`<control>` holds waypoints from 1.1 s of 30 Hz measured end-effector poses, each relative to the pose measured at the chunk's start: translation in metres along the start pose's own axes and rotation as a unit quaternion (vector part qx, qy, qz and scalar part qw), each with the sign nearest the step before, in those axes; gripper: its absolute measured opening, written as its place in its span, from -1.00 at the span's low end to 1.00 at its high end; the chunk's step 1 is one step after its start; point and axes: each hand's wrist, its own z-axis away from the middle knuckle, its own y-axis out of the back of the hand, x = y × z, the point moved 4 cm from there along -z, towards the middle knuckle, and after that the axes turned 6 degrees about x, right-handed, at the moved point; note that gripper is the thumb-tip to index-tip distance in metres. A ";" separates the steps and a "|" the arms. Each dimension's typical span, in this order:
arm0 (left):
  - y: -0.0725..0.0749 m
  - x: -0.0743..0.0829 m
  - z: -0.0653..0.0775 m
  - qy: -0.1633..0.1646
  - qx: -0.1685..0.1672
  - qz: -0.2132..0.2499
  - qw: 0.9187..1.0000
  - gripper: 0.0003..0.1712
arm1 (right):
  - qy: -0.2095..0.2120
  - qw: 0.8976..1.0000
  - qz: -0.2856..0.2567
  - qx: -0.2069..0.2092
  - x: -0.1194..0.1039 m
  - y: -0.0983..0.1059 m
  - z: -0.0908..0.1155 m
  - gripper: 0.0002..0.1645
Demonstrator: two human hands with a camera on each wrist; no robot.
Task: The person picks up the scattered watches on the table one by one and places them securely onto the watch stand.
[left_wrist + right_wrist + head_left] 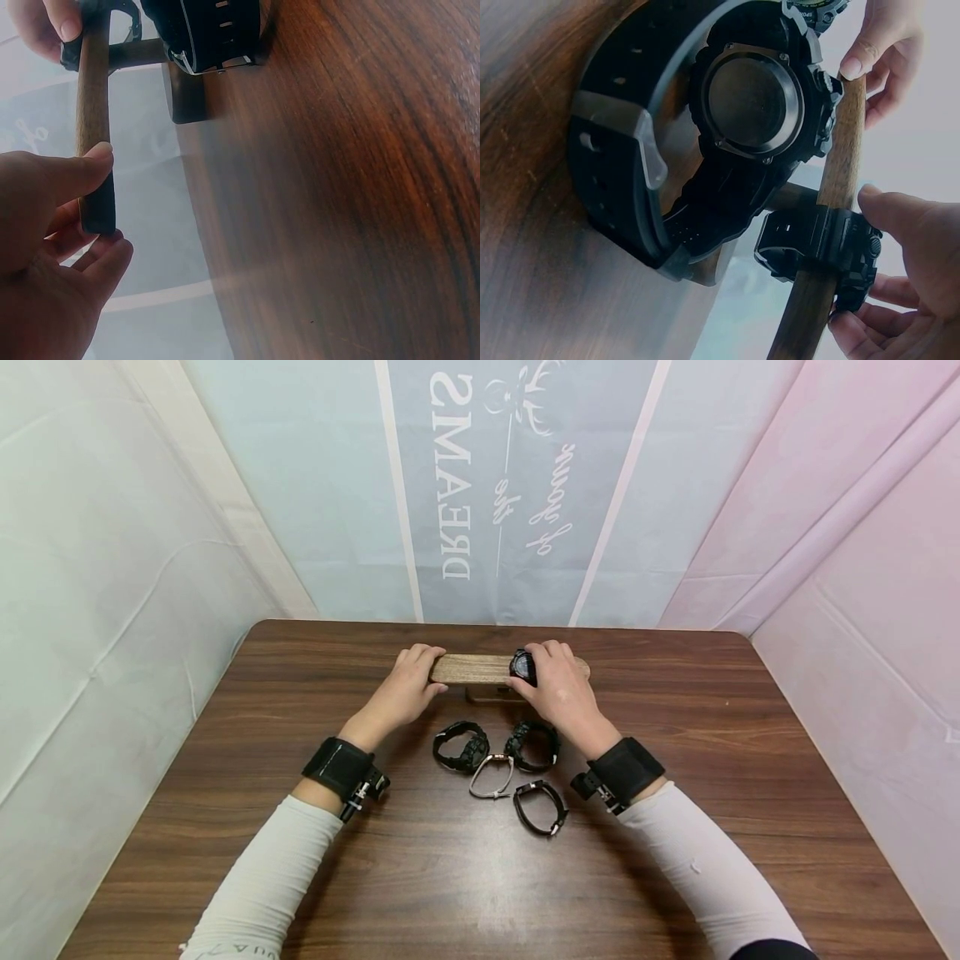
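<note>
A wooden bar of a watch stand (472, 669) lies level across the far middle of the table. My left hand (408, 683) holds its left end, thumb on the near side and fingers on the far side, as the left wrist view also shows. On the right part of the bar sits a black watch (522, 667), its strap looped round the wood in the right wrist view. My right hand (564, 687) grips this watch between thumb and fingers. The stand's base (487, 695) is partly hidden beneath the bar.
Nearer than the stand lie two chunky black watches, one left (474, 752) and one right (517, 745). A slim silver watch (474, 789) and a slim black watch (561, 814) lie closer to me. A printed cloth (495, 485) hangs behind the table (675, 710).
</note>
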 end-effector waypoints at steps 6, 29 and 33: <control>0.000 0.000 0.000 0.006 -0.004 0.003 1.000 -0.37 | 0.002 1.000 -0.009 -0.004 -0.002 -0.001 -0.001 -0.26; 0.000 0.000 0.001 0.000 0.003 -0.004 1.000 -0.37 | 0.006 1.000 -0.018 -0.014 -0.008 -0.001 -0.003 -0.24; -0.001 -0.001 0.001 0.001 0.001 -0.006 1.000 -0.36 | -0.011 1.000 -0.010 -0.018 -0.007 0.001 -0.003 -0.21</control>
